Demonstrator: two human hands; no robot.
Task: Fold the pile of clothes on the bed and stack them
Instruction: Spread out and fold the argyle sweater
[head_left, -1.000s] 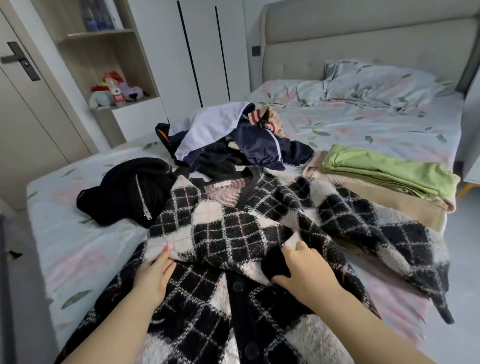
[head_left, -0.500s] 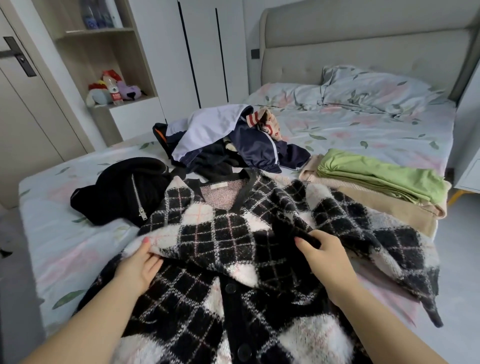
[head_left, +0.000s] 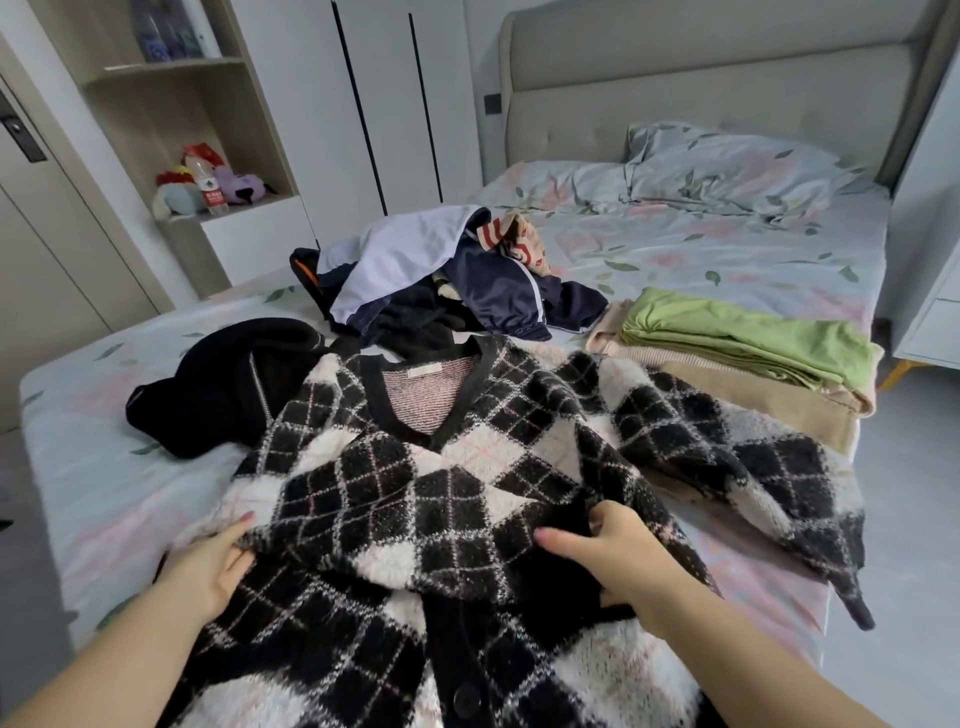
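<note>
Left hand (head_left: 208, 564) and right hand (head_left: 615, 558) both pinch the argyle cardigan (head_left: 415, 478) near the front edge of the bed (head_left: 104, 499); best lay that sleeve flat, square across the chest

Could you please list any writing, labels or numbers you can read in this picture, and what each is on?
Nothing here is legible.
Red label on the bottle in the shelf unit: white marks, too blurred to read.
Pale neck tag of the cardigan: too small to read.
</note>
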